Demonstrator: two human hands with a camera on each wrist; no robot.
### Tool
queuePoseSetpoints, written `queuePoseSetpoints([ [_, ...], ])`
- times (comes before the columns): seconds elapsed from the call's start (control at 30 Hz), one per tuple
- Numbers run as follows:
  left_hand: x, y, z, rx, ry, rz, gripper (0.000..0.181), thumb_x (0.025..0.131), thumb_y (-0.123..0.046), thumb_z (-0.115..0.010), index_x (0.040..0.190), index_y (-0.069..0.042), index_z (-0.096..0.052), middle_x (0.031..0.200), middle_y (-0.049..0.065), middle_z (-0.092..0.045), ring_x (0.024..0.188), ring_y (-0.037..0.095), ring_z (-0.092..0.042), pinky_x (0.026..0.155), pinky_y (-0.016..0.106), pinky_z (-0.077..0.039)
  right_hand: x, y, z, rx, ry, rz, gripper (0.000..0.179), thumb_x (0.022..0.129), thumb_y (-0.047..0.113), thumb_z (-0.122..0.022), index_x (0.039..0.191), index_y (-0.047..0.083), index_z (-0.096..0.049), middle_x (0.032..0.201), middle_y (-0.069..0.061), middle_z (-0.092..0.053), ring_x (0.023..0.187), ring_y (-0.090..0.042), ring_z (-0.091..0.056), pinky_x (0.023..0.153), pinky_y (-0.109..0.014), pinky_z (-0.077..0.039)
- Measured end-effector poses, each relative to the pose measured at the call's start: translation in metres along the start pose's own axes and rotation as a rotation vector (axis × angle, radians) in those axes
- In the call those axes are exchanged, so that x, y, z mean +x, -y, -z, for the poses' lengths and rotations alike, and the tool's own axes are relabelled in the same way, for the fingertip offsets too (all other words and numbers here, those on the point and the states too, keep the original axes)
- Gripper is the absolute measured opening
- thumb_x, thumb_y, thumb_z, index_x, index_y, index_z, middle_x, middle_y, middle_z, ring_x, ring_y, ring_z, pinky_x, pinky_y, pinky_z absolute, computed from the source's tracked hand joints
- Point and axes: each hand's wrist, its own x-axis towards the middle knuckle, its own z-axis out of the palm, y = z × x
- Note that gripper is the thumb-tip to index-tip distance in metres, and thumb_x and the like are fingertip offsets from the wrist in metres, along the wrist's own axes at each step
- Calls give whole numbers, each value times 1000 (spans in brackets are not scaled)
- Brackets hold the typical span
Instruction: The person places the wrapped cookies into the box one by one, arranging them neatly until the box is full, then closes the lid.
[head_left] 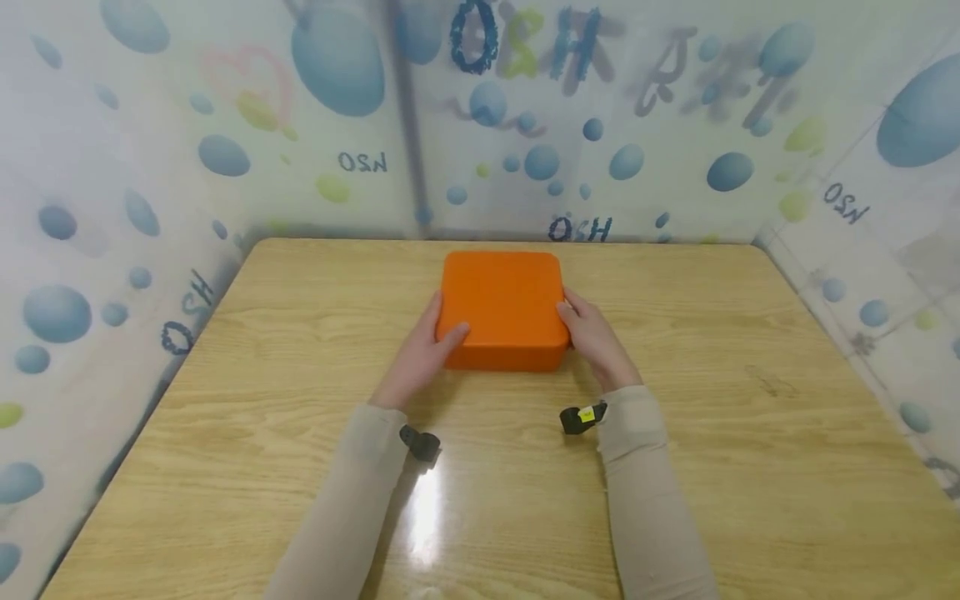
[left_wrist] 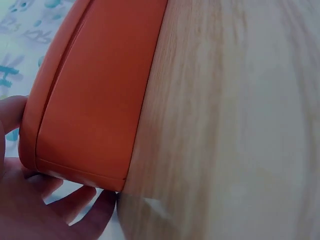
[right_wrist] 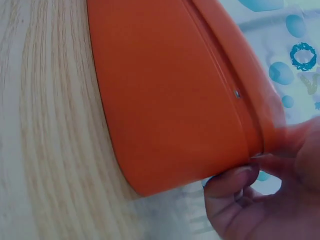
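Note:
A square orange box (head_left: 502, 300) with rounded corners rests on the wooden table. A dark seam runs round its side below the top, seen on the box (left_wrist: 100, 90) in the left wrist view. My left hand (head_left: 425, 354) grips its left side, thumb over the top front corner and fingers spread along the side wall. On the opposite side my right hand (head_left: 597, 337) holds the edge, thumb near the top rim and fingers bent against the side by the seam. A tiny shiny spot shows on the seam of the box (right_wrist: 165, 100) in the right wrist view.
The light wood table (head_left: 300, 317) stretches out around the box. Behind it stands a pale wall (head_left: 285, 183) with blue and green bubble patterns, and similar walls flank both sides. A small black wrist camera (head_left: 423, 444) sits at the left sleeve, another camera (head_left: 581, 418) at the right.

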Motion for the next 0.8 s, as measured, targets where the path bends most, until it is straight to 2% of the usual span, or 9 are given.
queuePoseSetpoints([
  [0.17,-1,0,5,25,9,13,77,85,-59,-41,143,-25,-3,148,-3,-9,133,15,-13,106,37,-15,0,0,-1,-10,1,-16,47,97,34,-32,142,32,-19,108,-8,-47,79,-22,-46,72,-38,-42],
  [0.43,2,-2,7,69,-5,-24,66,92,-50,-31,144,-15,-10,148,2,-13,132,15,-16,106,36,-16,0,2,0,15,-25,-35,46,97,35,-33,142,31,-21,118,-2,-49,80,-20,-48,70,-35,-41],
  [0.8,2,-2,6,39,16,27,67,90,-55,-32,144,-23,-8,147,-5,-13,132,13,-18,106,36,-17,3,-4,0,42,-25,-29,48,97,34,-33,142,29,-20,123,-3,-47,75,-19,-47,67,-35,-41],
])
